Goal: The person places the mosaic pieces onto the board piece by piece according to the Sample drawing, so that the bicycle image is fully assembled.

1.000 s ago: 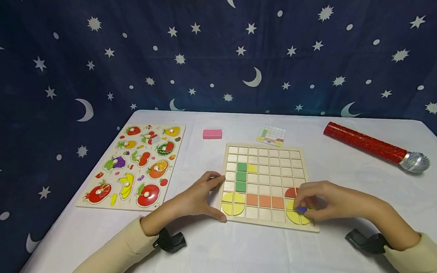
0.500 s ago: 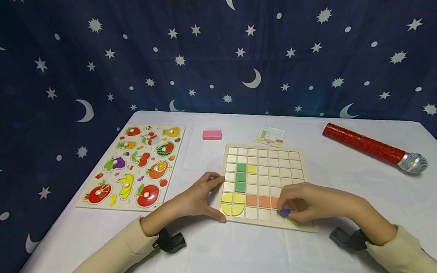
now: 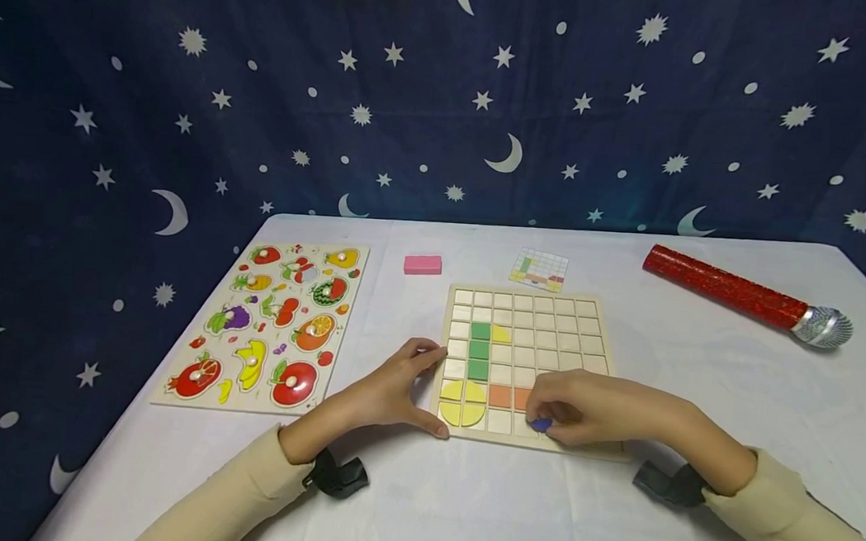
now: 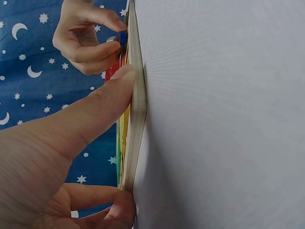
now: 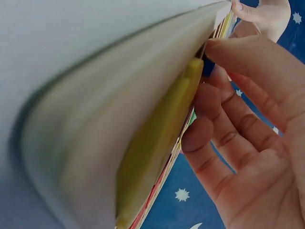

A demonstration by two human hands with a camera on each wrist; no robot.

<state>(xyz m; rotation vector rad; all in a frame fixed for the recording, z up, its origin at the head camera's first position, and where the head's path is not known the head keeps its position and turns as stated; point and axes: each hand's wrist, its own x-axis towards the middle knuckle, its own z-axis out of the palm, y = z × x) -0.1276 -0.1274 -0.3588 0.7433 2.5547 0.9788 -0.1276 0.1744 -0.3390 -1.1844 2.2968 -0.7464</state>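
A wooden grid board lies on the table. My left hand rests against its near-left corner, thumb near the front and fingers on the left edge. My right hand pinches a small blue tile between thumb and fingertips, low over the near row; its exact shape is hidden. On the board are green square tiles, a yellow tile, yellow quarter-circle tiles forming a circle at near left, and orange tiles. My right hand covers the near-right tiles; a yellow tile there shows in the right wrist view.
A small pattern card lies behind the board, with a pink block to its left. On the left is a fruit peg puzzle. A red toy microphone lies at back right. A starry curtain hangs behind.
My right hand has moved left along the near side of the board, carrying the blue tile from the yellow tiles toward the orange row. My left hand has stayed at the board's corner.
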